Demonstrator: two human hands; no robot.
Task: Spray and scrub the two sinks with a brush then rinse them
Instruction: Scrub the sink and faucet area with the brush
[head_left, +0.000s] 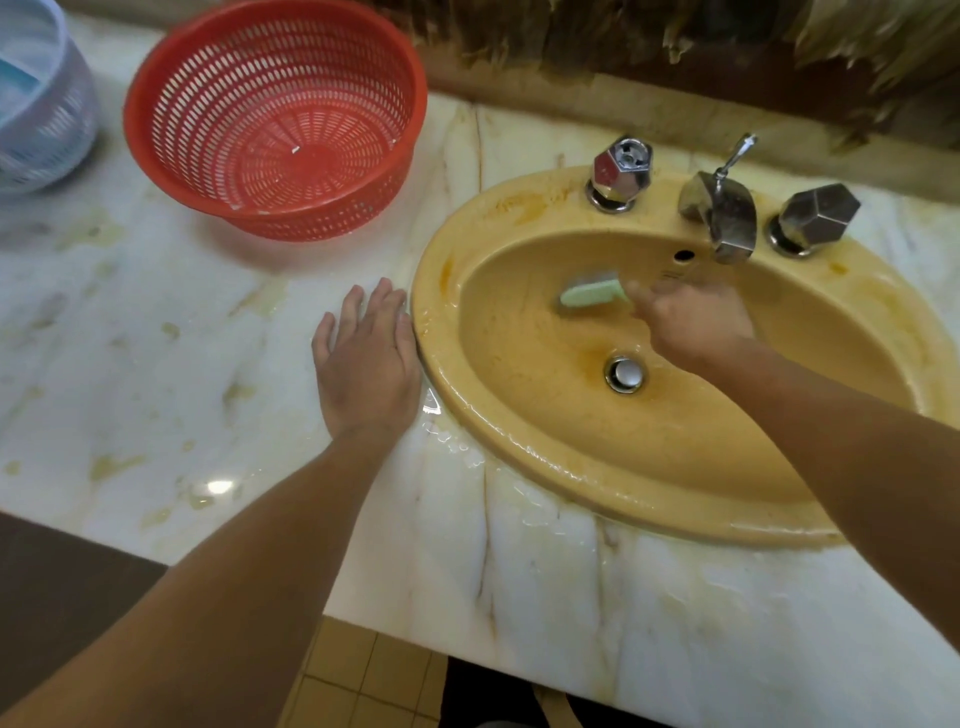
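Inside the yellow oval sink, the right hand grips a pale green scrub brush, blurred, against the basin wall up and left of the drain. The left hand lies flat, fingers loosely together, on the marble counter just beside the sink's left rim

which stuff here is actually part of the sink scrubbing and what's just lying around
In use: yellow sink, green brush held in right hand, faucet, two tap handles.
Lying about: red basket, pale basket. Left hand rests on the counter.
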